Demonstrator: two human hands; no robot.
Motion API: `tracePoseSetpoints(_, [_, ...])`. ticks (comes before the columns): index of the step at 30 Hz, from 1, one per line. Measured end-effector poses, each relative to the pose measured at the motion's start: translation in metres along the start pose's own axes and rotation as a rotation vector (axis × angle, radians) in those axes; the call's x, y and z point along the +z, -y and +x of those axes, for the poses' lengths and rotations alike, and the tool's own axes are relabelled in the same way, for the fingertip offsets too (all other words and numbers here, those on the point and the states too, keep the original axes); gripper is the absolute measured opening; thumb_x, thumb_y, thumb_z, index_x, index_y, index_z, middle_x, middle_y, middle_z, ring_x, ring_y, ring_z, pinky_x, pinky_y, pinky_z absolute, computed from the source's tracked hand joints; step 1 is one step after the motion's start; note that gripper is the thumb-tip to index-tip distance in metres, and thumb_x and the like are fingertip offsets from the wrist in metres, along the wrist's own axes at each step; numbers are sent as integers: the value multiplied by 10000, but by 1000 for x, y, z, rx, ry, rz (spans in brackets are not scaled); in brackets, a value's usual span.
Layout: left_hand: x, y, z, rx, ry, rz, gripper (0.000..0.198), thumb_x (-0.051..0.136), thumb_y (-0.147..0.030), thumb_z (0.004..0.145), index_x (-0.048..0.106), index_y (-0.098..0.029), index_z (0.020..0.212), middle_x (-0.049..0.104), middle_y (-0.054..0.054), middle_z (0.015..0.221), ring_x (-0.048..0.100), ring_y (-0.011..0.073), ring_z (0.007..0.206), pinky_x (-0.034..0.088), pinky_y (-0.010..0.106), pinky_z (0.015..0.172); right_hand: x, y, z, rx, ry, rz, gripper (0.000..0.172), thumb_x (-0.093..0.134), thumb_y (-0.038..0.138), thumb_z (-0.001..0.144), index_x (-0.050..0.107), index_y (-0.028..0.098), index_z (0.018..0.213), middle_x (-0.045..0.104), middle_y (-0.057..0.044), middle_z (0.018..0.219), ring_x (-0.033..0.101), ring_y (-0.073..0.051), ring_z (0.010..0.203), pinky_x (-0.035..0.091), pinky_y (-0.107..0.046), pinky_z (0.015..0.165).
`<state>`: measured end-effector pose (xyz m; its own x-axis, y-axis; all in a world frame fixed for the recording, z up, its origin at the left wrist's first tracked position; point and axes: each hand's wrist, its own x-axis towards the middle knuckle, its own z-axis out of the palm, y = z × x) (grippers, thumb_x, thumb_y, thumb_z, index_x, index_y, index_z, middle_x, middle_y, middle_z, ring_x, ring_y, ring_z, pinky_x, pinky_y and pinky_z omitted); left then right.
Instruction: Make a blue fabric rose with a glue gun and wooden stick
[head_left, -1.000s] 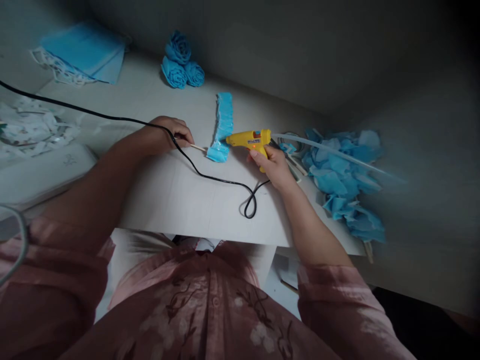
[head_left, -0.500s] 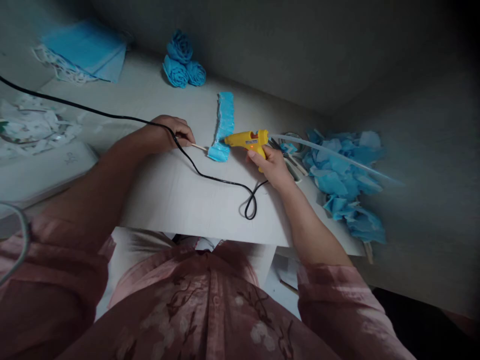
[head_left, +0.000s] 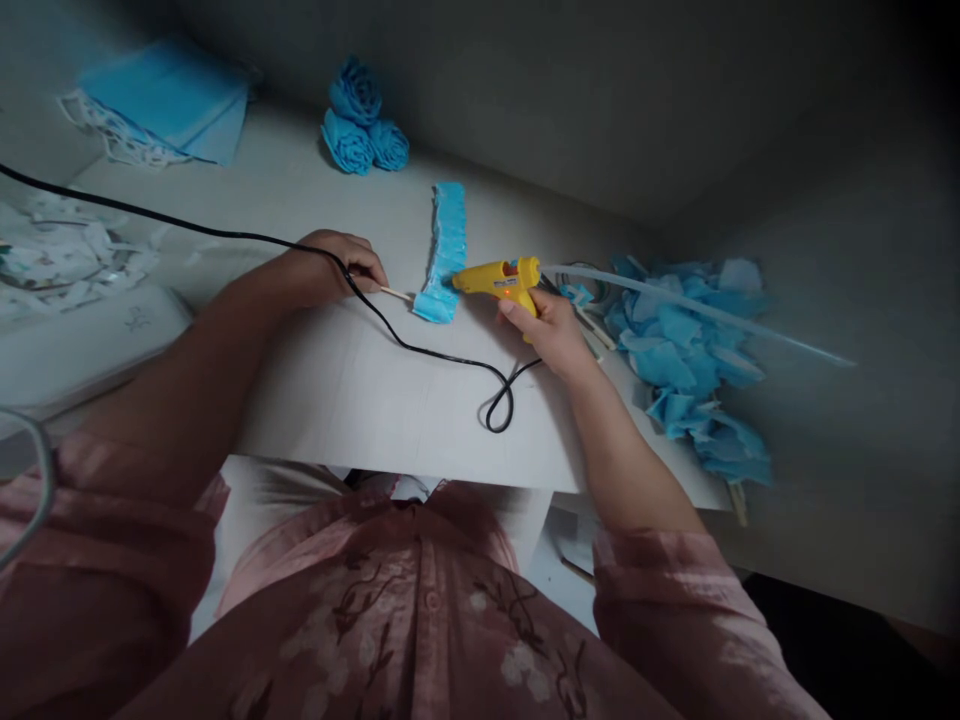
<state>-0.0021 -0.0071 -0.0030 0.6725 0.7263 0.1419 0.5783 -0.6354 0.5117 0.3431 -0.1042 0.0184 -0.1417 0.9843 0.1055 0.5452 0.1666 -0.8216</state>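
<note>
My left hand (head_left: 345, 266) pinches a thin wooden stick (head_left: 396, 294), whose far end meets the near end of a pleated blue strip (head_left: 448, 235). The strip lies lengthwise on the white table, its near end wider and bent around the stick's tip. In my right hand (head_left: 551, 325) is a yellow glue gun (head_left: 491, 277), held by its grip with a small orange light lit. Its nozzle points left, close to the strip's right edge; I cannot tell whether they touch. A long clear glue stick (head_left: 675, 307) sticks out of the gun's back.
A black cord (head_left: 420, 350) crosses my left wrist and loops on the table (head_left: 360, 410). Blue rosettes (head_left: 356, 125) and a stack of blue face masks (head_left: 161, 95) lie at the back. Blue scraps (head_left: 682, 340) heap at the right, white scraps (head_left: 67, 255) at the left.
The glue gun has shifted slightly right, away from the strip's middle, and its glue stick reaches farther right. My left hand and the wooden stick stay nearly where they were.
</note>
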Motion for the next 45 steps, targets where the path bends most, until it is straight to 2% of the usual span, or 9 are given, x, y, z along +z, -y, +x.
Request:
tracePoseSetpoints(7, [0, 3, 2, -15, 17, 18, 475, 556, -572, 920, 814, -183, 1010, 772, 78, 1017, 697, 219, 980, 503, 268, 937, -2, -3, 0, -8, -10, 9, 523, 679, 727, 849, 679, 208, 780, 570, 6, 703, 447, -131, 638, 351, -287, 594])
tracePoseSetpoints(13, [3, 5, 2, -29, 24, 18, 474, 550, -559, 922, 811, -197, 1082, 770, 67, 1035, 693, 242, 1050, 495, 293, 984, -5, -3, 1, -21, -13, -6, 531, 682, 739, 844, 671, 214, 761, 574, 10, 688, 457, -133, 632, 366, -282, 587])
tracePoseSetpoints(21, [3, 5, 2, -27, 10, 4, 471, 556, -572, 916, 816, -211, 1070, 764, 72, 1013, 695, 250, 1030, 500, 320, 969, -12, -3, 1, -31, -1, -23, 512, 696, 719, 846, 684, 216, 750, 580, 1, 693, 456, -134, 632, 352, -288, 583])
tracePoseSetpoints(27, [0, 0, 0, -29, 10, -4, 467, 560, -576, 911, 819, -219, 1062, 767, 64, 1012, 696, 247, 1034, 502, 312, 955, -12, -4, 1, 21, -21, 85, 569, 684, 786, 815, 720, 219, 780, 583, -6, 682, 451, -131, 607, 355, -275, 542])
tracePoseSetpoints(38, [3, 3, 2, -27, -23, 20, 449, 580, -577, 902, 794, -186, 951, 766, 38, 980, 611, 145, 876, 506, 285, 840, 4, -4, 0, 11, -31, 66, 579, 668, 804, 816, 707, 227, 787, 549, 9, 656, 436, -127, 596, 329, -275, 536])
tracePoseSetpoints(45, [0, -5, 2, -50, -18, 2, 405, 582, -527, 858, 800, -191, 914, 754, 59, 965, 679, 215, 915, 496, 307, 847, 7, -2, 1, -20, -43, 32, 577, 656, 781, 829, 666, 208, 764, 556, 15, 682, 441, -119, 617, 347, -282, 584])
